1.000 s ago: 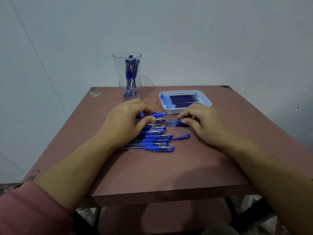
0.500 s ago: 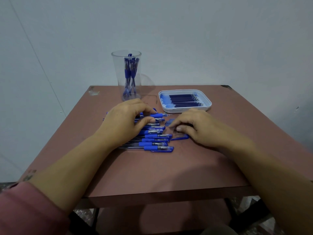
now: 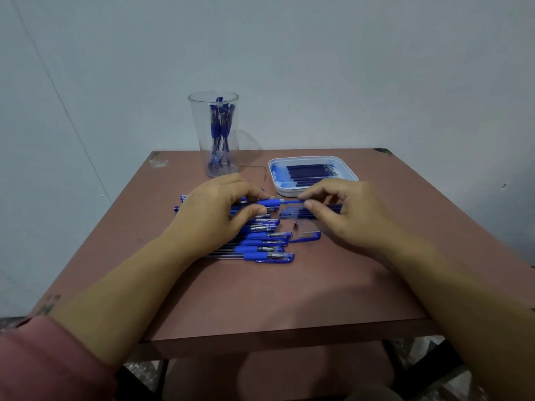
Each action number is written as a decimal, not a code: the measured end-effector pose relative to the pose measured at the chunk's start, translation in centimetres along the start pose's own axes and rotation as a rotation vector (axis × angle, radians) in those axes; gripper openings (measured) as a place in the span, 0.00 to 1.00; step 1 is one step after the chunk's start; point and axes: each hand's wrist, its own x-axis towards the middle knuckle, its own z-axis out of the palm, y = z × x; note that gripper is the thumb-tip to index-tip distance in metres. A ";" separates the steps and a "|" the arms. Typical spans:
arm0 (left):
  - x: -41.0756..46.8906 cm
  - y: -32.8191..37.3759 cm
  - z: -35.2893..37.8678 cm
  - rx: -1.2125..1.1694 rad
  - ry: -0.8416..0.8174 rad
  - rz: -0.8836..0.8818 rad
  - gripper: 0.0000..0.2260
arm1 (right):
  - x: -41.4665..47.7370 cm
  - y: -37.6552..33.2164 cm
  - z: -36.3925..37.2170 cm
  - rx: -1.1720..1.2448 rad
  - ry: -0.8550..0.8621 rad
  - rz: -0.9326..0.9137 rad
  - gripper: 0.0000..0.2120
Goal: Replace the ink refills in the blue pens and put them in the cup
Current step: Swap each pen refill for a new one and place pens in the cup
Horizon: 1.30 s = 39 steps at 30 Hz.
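Observation:
My left hand [image 3: 214, 209] grips a blue pen [image 3: 269, 202] just above the row of blue pens [image 3: 260, 248] lying on the brown table [image 3: 289, 290]. My right hand [image 3: 350, 212] pinches the ink refill [image 3: 293, 201] that sticks out of that pen's front end. A loose pen cap [image 3: 307, 236] and a small metal tip [image 3: 296, 226] lie on the table below my right hand. The clear cup [image 3: 213, 111] at the back holds several blue pens. A white tray [image 3: 278, 187] to its right contains several dark refills.
More loose refills [image 3: 292, 213] lie on the table under my right fingers. The table stands against a pale wall, with its front edge near me and a lower shelf beneath it.
My right hand has lifted off the table and moved up to the front end of the pen held in my left hand, uncovering the cap and metal tip.

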 end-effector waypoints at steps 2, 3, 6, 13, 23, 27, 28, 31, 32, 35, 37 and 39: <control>0.0 0.0 0.1 0.004 -0.001 0.005 0.07 | -0.2 0.0 -0.2 -0.010 0.004 0.001 0.08; 0.0 0.1 0.1 0.004 -0.002 0.011 0.07 | -0.1 -0.2 -0.1 -0.013 0.003 -0.015 0.09; 0.0 0.4 0.2 0.013 -0.006 0.027 0.09 | 0.1 -0.6 0.7 0.030 -0.042 -0.057 0.13; 0.0 0.2 0.1 0.059 0.014 0.051 0.10 | -0.1 0.2 -0.1 -0.032 -0.012 -0.036 0.11; 0.1 0.5 0.2 0.162 0.024 0.131 0.14 | -0.1 0.2 0.0 -0.019 -0.011 -0.042 0.09; 0.2 0.6 0.3 0.147 0.006 0.123 0.15 | 0.1 -0.1 0.5 -0.026 -0.046 -0.090 0.11; 0.1 0.6 0.3 0.144 0.006 0.116 0.15 | 0.2 0.0 0.7 -0.035 -0.045 -0.098 0.11; 0.1 0.3 0.3 0.137 0.014 0.061 0.12 | 0.2 0.4 0.4 -0.057 -0.027 -0.081 0.10; 0.1 0.2 0.2 0.131 0.018 0.037 0.10 | 0.1 0.6 0.1 -0.064 -0.014 -0.076 0.09; 0.1 -0.5 0.0 0.130 0.027 -0.020 0.08 | -0.2 1.3 -0.9 -0.075 0.022 -0.042 0.08; 0.1 -0.9 -0.1 0.127 0.031 -0.059 0.08 | -0.3 2.1 -1.4 -0.092 0.004 0.012 0.07; 0.0 -1.1 -0.2 0.118 0.033 -0.083 0.07 | -0.4 2.7 -1.7 -0.113 -0.065 0.052 0.07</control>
